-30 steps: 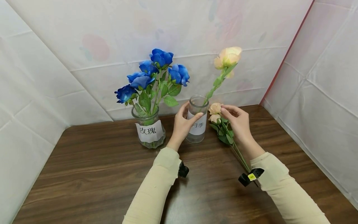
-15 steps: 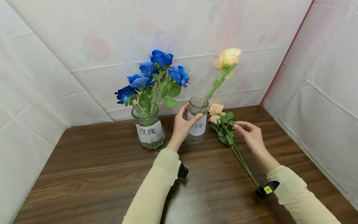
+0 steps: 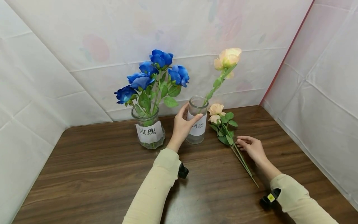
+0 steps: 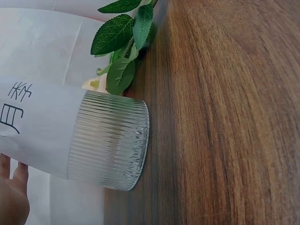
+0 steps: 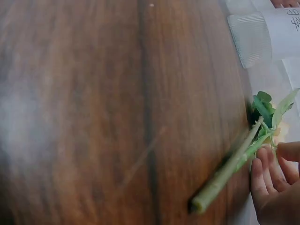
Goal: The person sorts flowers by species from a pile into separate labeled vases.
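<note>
My left hand [image 3: 183, 126] grips a clear glass vase [image 3: 195, 138] with a white handwritten label, thumb across its front and fingers round the far left side. One pale peach rose [image 3: 227, 58] leans right out of this vase. In the left wrist view, the ribbed base of the vase [image 4: 112, 140] stands on the table. Two or more peach roses [image 3: 216, 109] lie to its right, their green stems [image 3: 243, 161] pointing toward me. Right beside these stems is my right hand [image 3: 253, 149], fingers loosely bent; in the right wrist view the fingertips [image 5: 263, 157] are close to a stem.
A second glass vase [image 3: 151, 143], also labelled, stands left of my left hand and holds several blue roses [image 3: 141, 81]. Both vases are on a brown wooden table [image 3: 92, 174]. White patterned cloth [image 3: 112, 37] rises behind and at the sides.
My right hand has drawn back from the lying rose blooms, down along the leaves to beside the stems. A leaf there now lies uncovered. The left hand and its vase have stayed put.
</note>
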{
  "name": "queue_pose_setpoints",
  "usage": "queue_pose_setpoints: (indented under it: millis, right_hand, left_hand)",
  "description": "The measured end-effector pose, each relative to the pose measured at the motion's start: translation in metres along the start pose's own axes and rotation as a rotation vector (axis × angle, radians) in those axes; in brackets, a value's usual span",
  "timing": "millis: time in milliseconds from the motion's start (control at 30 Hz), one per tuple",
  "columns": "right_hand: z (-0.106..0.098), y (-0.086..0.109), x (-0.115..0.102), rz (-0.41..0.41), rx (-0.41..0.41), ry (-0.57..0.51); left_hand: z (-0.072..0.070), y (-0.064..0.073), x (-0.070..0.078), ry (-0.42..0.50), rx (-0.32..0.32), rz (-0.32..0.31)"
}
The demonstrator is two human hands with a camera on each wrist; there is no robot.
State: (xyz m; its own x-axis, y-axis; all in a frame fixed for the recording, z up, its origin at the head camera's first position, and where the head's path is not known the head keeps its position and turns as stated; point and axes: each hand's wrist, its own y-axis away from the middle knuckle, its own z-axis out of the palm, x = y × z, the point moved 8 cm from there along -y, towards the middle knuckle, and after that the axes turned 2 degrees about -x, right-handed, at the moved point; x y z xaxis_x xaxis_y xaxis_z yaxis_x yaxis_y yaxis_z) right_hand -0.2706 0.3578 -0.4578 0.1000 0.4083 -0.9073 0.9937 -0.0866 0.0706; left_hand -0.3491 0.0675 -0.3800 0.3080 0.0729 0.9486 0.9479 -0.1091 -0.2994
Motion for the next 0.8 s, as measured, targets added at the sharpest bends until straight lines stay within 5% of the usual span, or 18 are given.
queue_pose_setpoints:
  millis: [233, 800]
  right_hand:
    - [0.012, 0.000, -0.004, -0.009, -0.121, 0.156]
    - [0.010, 0.000, -0.005, 0.084, -0.159, 0.085]
  left_hand:
    - [0.000, 0.001, 0.001, -0.003, 0.005, 0.002]
    - [0.000, 0.001, 0.001, 0.005, -0.002, 0.009]
